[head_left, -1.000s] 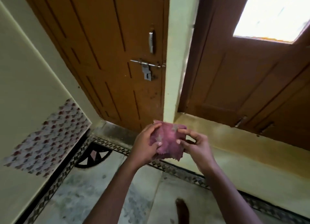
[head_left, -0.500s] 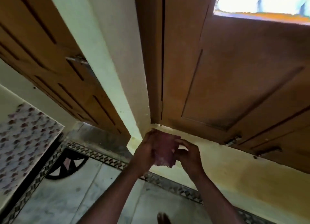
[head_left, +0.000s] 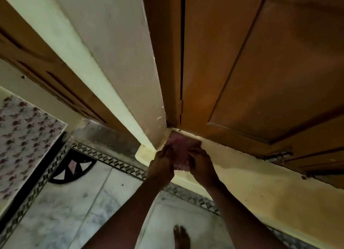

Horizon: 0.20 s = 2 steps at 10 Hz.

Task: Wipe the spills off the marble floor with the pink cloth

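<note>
1. Fingers [head_left: 167, 156] of the left hand [head_left: 161, 166] curl round the left edge of the pink cloth [head_left: 179, 152]; those of the right hand [head_left: 202, 166] grip its right edge.
2. Pink cloth: crumpled, held up between both hands just below centre of the frame, off the floor. Its top edge shows against the base of the pale pillar [head_left: 119, 62]; contact cannot be told.
3. Both forearms rise from the lower edge of the frame and meet at the cloth.
4. Marble floor [head_left: 61, 211]: grey-white veined slabs, lower left of the frame, dark smudges scattered on it. A patterned black-and-white border strip [head_left: 119, 162] runs along its far side, with a dark fan-shaped inlay [head_left: 74, 166] in the corner.
5. Bare foot [head_left: 181, 235] stands on the marble, bottom centre.
6. Brown wooden door [head_left: 260, 62] fills the upper right; a second brown door [head_left: 55, 77] sits upper left.
7. Yellowish raised sill [head_left: 260, 189] runs below the right-hand door.
</note>
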Tool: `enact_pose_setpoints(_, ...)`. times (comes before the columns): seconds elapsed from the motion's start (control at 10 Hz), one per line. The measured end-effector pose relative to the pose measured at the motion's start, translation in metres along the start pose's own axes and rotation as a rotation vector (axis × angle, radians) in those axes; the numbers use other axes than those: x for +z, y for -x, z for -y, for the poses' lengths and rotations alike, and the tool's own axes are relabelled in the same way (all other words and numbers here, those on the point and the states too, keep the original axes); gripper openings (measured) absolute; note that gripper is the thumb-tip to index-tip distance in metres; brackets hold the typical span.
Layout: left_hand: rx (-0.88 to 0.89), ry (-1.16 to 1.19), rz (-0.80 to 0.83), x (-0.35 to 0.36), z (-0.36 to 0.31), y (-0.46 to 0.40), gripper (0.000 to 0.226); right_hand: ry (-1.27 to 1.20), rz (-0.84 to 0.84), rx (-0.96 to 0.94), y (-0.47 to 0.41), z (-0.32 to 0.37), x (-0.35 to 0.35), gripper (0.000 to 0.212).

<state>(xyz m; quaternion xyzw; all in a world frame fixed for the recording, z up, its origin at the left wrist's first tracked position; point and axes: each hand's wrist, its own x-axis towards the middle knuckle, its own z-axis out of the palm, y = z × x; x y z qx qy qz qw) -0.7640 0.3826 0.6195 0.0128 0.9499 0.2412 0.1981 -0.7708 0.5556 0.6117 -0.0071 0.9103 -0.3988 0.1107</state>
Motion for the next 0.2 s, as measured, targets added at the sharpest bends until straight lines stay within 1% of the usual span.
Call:
enact_pose_setpoints(0.1, 0.011, 0.19, -0.068, -0.005, 0.008, 0.001, 0.064, -0.025, -0.009, 0.017, -0.005, 0.012, -0.001, 0.032)
enact_pose_setpoints(0.2, -0.086, 0.528, -0.254, -0.022, -0.001, 0.015, 0.04, -0.192, -0.054, 0.107, 0.002, 0.031, -0.005, 0.027)
